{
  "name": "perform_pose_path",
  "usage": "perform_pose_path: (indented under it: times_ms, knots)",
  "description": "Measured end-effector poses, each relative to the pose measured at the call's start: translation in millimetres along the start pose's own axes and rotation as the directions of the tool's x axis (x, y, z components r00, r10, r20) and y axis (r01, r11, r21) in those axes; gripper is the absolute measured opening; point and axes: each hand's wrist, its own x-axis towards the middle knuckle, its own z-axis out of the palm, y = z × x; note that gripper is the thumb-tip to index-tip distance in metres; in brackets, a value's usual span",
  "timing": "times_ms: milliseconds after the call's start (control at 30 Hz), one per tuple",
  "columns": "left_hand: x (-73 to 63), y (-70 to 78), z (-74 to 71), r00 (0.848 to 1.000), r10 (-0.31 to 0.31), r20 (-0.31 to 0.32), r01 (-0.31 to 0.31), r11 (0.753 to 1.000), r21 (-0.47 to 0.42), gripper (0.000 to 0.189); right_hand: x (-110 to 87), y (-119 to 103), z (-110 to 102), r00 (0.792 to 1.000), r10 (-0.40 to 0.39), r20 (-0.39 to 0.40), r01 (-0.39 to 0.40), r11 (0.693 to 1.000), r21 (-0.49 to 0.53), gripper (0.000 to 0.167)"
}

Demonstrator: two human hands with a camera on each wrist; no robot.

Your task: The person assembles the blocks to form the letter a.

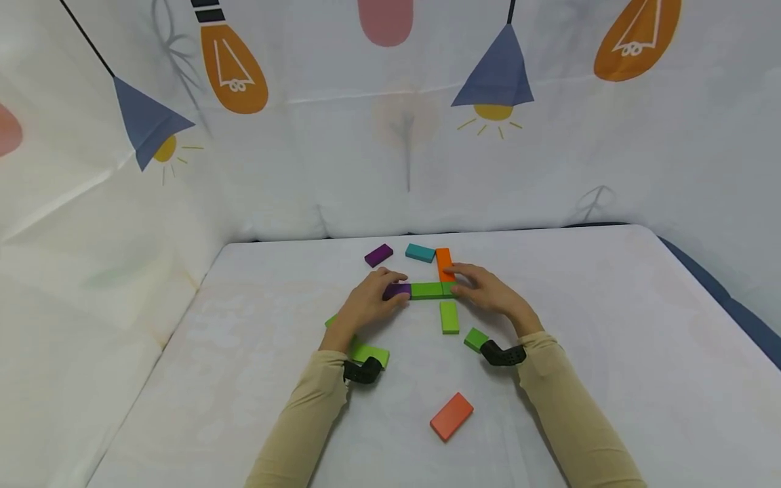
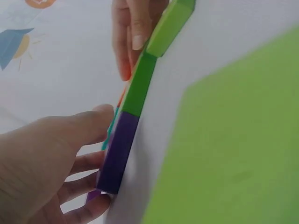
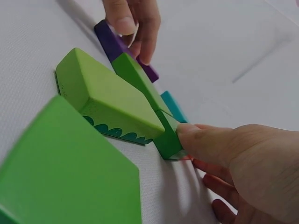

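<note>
A purple block [image 1: 393, 291], a long green block [image 1: 426, 291] and a shorter green block [image 3: 167, 137] lie end to end in a row. At the row's left end, my left hand [image 1: 366, 301] holds the purple block, thumb on the near side and fingers behind. My right hand [image 1: 491, 291] grips the shorter green block at the other end, its thumb on the block's corner. Behind that end an orange block [image 1: 444, 261] points away from me, partly covered by the right fingers. A light green block [image 1: 449, 317] lies just in front of the row.
Behind the row lie a teal block [image 1: 419, 253] and another purple block [image 1: 379, 255]. Light green blocks [image 1: 373, 354] lie partly hidden under my left forearm. A green block [image 1: 475, 339] is beside my right wrist, and an orange-red block [image 1: 451, 417] lies nearer me on the white table [image 1: 244, 305].
</note>
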Motion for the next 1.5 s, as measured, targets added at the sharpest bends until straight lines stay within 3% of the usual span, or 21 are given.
perform_pose_path:
  times_ms: [233, 467, 633, 1033, 1267, 1500]
  knots:
    - [1.2, -1.3, -5.6, 0.999, -0.029, -0.022, 0.028, 0.998, -0.058, 0.035, -0.1, 0.4, -1.6, 1.000, -0.023, 0.005, 0.023, 1.000, 0.007, 0.047]
    - [1.9, -5.1, -10.2, 0.993, -0.018, -0.119, 0.010, 0.997, -0.072, 0.031, -1.7, -0.5, -1.7, 1.000, 0.001, 0.008, -0.001, 1.000, 0.018, 0.048]
    - [5.0, -6.8, -11.1, 0.988, -0.005, -0.151, -0.004, 0.998, -0.056, 0.029, 0.5, 0.4, -0.7, 1.000, -0.002, 0.003, 0.002, 1.000, 0.018, 0.048]
    - [22.1, 3.8, -10.4, 0.989, 0.058, -0.135, -0.066, 0.996, -0.056, 0.030, -0.7, 1.8, 0.6, 0.999, -0.047, -0.016, 0.047, 0.999, 0.028, 0.047]
    - [35.1, 9.9, -14.1, 0.993, 0.058, -0.100, -0.056, 0.998, 0.030, 0.034, 0.2, 1.5, 0.6, 0.999, -0.048, -0.011, 0.048, 0.999, 0.024, 0.046]
    - [56.7, 4.0, -8.4, 0.996, 0.082, -0.043, -0.077, 0.991, 0.105, 0.037, 0.4, -3.3, 2.5, 0.998, -0.064, -0.018, 0.065, 0.997, 0.047, 0.046]
